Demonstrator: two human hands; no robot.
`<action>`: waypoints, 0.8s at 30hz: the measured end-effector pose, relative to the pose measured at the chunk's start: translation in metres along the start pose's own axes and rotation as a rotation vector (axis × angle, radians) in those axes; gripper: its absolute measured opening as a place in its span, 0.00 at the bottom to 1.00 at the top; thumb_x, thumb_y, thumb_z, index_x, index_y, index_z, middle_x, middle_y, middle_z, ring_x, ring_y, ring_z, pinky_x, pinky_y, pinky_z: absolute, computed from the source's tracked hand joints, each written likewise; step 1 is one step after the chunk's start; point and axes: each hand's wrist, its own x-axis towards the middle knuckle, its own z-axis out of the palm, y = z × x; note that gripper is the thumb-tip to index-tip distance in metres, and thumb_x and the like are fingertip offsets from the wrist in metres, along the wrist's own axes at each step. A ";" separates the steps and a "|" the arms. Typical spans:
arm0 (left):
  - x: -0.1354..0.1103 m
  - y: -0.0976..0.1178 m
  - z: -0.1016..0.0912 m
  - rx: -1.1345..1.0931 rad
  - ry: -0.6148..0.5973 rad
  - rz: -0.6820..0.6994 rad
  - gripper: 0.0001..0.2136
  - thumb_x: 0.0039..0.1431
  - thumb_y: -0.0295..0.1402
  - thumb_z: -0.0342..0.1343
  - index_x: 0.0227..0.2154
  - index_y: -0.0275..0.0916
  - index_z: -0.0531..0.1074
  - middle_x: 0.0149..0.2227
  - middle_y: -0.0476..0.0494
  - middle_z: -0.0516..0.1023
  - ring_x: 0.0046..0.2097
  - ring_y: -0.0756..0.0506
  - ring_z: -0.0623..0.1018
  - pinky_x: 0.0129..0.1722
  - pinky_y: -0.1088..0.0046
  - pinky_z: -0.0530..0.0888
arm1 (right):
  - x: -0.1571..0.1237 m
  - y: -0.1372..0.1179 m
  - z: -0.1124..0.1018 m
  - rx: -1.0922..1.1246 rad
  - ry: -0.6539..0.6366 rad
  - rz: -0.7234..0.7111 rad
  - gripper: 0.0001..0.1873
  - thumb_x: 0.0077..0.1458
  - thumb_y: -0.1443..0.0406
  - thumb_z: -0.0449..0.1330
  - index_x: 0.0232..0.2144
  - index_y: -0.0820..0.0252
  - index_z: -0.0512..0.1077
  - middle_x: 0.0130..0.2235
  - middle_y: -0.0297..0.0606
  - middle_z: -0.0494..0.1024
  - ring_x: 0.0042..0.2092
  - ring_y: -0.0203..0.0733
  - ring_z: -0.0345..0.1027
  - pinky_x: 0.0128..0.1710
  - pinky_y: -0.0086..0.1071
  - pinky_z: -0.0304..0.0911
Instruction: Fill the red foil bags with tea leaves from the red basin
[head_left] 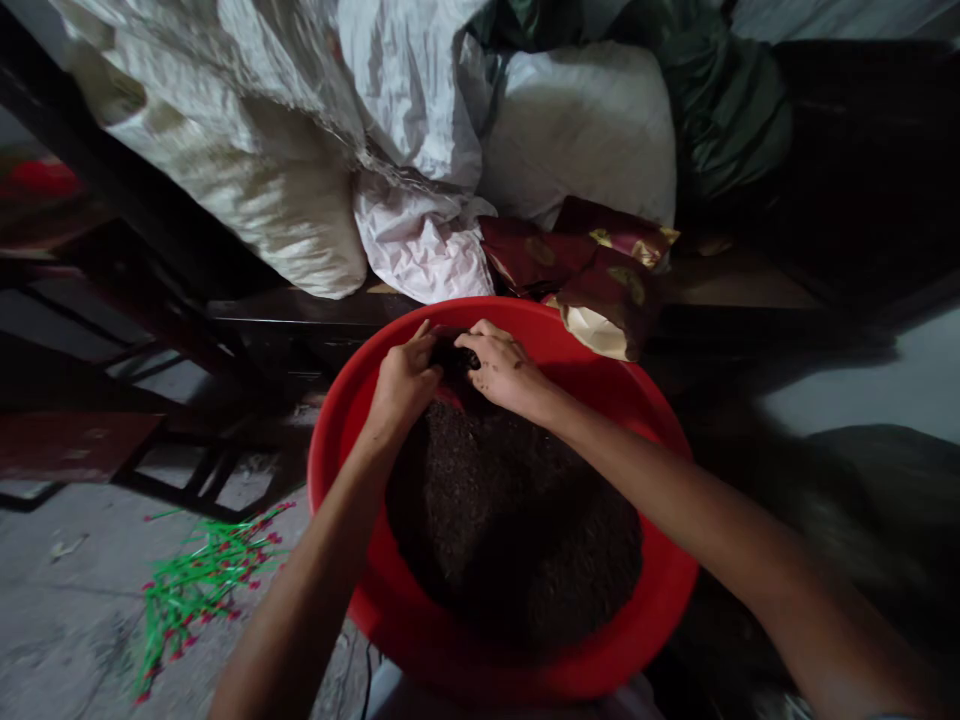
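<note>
A large red tub (336, 440) in front of me holds dark, loose, crumbly material (480, 500), perhaps dried leaves. At its far rim, both hands are around a small dark red bag (471, 400) with dark material in its mouth. My left hand (409, 375) is closed on the bag's left side, thumb and fingers bent around the edge. My right hand (499, 365) curls over the right side, its fingertips at the opening; dark crumbs stick to its back. The bag's lower part is dim and partly hidden by the hands.
Several maroon packets (540, 255) lie on a dark bench (300, 308) behind the tub, one overhanging its rim. White sacks (585, 130) and a dark green sack (727, 110) are piled behind. Green sticks with red tips (202, 580) lie on the floor beside a stool (82, 445).
</note>
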 end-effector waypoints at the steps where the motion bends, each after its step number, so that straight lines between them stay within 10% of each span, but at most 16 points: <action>1: -0.002 0.001 0.000 -0.032 0.008 -0.031 0.27 0.48 0.18 0.52 0.50 0.40 0.82 0.64 0.43 0.76 0.69 0.38 0.72 0.67 0.58 0.74 | 0.007 0.003 0.008 -0.094 -0.016 -0.009 0.19 0.55 0.73 0.67 0.50 0.58 0.79 0.50 0.43 0.77 0.52 0.47 0.74 0.57 0.42 0.69; 6: -0.025 0.000 0.002 -0.015 0.069 -0.036 0.13 0.61 0.29 0.59 0.46 0.38 0.83 0.66 0.37 0.73 0.67 0.36 0.75 0.69 0.54 0.72 | 0.025 0.008 0.003 -0.084 -0.072 -0.051 0.10 0.66 0.68 0.61 0.45 0.58 0.82 0.47 0.43 0.81 0.51 0.47 0.76 0.59 0.45 0.69; 12: -0.038 -0.013 0.003 0.094 0.131 0.081 0.10 0.62 0.22 0.58 0.39 0.42 0.83 0.66 0.42 0.73 0.69 0.38 0.72 0.69 0.55 0.72 | -0.045 0.032 -0.037 0.128 0.325 0.067 0.21 0.71 0.56 0.50 0.47 0.57 0.80 0.48 0.43 0.83 0.49 0.47 0.78 0.48 0.41 0.76; 14: -0.037 -0.015 0.001 0.104 0.095 0.108 0.10 0.63 0.23 0.58 0.38 0.43 0.82 0.67 0.43 0.73 0.70 0.38 0.71 0.70 0.54 0.71 | -0.087 0.048 -0.029 -0.065 0.107 0.338 0.24 0.70 0.52 0.50 0.52 0.59 0.79 0.50 0.48 0.83 0.51 0.54 0.79 0.53 0.50 0.74; 16: -0.033 -0.016 -0.004 0.086 0.035 0.127 0.10 0.65 0.25 0.57 0.36 0.44 0.82 0.67 0.43 0.73 0.70 0.38 0.70 0.70 0.54 0.70 | -0.130 0.062 -0.014 -0.210 -0.381 0.601 0.31 0.68 0.48 0.52 0.61 0.61 0.75 0.60 0.55 0.78 0.61 0.64 0.73 0.63 0.59 0.65; 19: -0.027 -0.020 -0.013 0.012 -0.073 0.127 0.08 0.66 0.28 0.56 0.36 0.43 0.81 0.66 0.41 0.74 0.69 0.37 0.71 0.68 0.56 0.72 | -0.184 0.070 0.004 -0.155 -0.987 0.735 0.48 0.63 0.38 0.55 0.75 0.56 0.57 0.76 0.55 0.51 0.76 0.73 0.42 0.72 0.67 0.44; 21: -0.023 -0.024 -0.018 -0.010 -0.074 0.120 0.08 0.66 0.30 0.56 0.36 0.42 0.81 0.62 0.39 0.78 0.67 0.37 0.75 0.67 0.58 0.72 | -0.210 0.067 0.007 -0.085 -1.087 0.680 0.59 0.54 0.34 0.62 0.77 0.50 0.49 0.78 0.49 0.37 0.77 0.75 0.27 0.72 0.68 0.38; 24: -0.018 -0.028 -0.022 0.019 -0.012 0.079 0.08 0.67 0.33 0.56 0.36 0.42 0.81 0.50 0.40 0.85 0.58 0.38 0.82 0.66 0.58 0.73 | -0.231 0.063 0.009 -0.064 -0.918 0.629 0.55 0.50 0.41 0.69 0.74 0.48 0.58 0.78 0.47 0.45 0.77 0.72 0.36 0.74 0.60 0.44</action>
